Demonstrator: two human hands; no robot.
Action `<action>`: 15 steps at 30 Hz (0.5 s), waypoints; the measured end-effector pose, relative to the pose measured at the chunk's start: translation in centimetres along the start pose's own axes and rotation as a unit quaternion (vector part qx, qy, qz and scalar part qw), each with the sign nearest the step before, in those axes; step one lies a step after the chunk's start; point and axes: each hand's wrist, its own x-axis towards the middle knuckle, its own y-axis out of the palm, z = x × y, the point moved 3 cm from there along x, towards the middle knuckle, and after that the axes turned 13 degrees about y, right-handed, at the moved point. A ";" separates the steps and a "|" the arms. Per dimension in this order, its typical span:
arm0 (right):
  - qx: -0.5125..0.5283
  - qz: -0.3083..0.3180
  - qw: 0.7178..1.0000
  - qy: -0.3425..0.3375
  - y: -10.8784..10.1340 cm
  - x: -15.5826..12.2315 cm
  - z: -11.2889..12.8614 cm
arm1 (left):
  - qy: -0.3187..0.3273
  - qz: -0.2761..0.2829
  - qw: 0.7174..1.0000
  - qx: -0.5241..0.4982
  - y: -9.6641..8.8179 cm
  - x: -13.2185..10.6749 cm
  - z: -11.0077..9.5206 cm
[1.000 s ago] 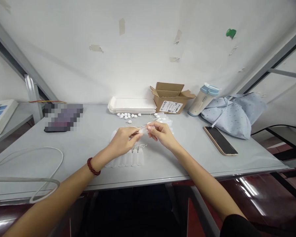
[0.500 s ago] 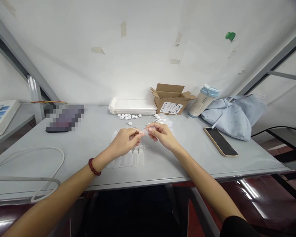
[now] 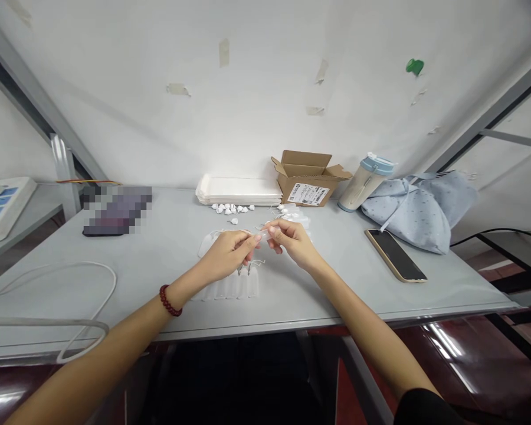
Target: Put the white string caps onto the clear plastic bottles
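Note:
Over the middle of the table, my left hand [image 3: 230,252] and my right hand [image 3: 292,241] meet fingertip to fingertip. Both pinch a small translucent plastic piece [image 3: 265,235], mostly covered by the fingers. Below my left hand lies a row of flat translucent tubes [image 3: 236,287] with thin white strings at their upper ends. A second group of translucent tubes [image 3: 301,221] lies behind my right hand, partly hidden. Several small white caps [image 3: 225,209] are scattered behind the hands, and a single white cap [image 3: 234,221] lies nearer to my left hand.
A stack of white foam trays [image 3: 239,190] and an open cardboard box [image 3: 312,183] stand against the wall. To the right are a tumbler [image 3: 365,183], a pale blue cloth bag [image 3: 411,212] and a phone [image 3: 396,255]. A white cable [image 3: 110,289] loops on the left.
The fingertips have shifted slightly around the translucent piece, and more of it shows by my right fingers. Both hands otherwise stay in nearly the same place.

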 end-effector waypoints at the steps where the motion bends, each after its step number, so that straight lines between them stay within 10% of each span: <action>1: 0.000 0.001 1.000 0.003 0.0 0.0 0.0 | -0.006 -0.001 1.000 -0.009 0.0 0.0 0.0; 15: 0.034 0.051 0.997 0.044 0.0 -0.1 0.0 | 0.018 -0.028 0.999 0.005 -0.2 -0.4 -0.5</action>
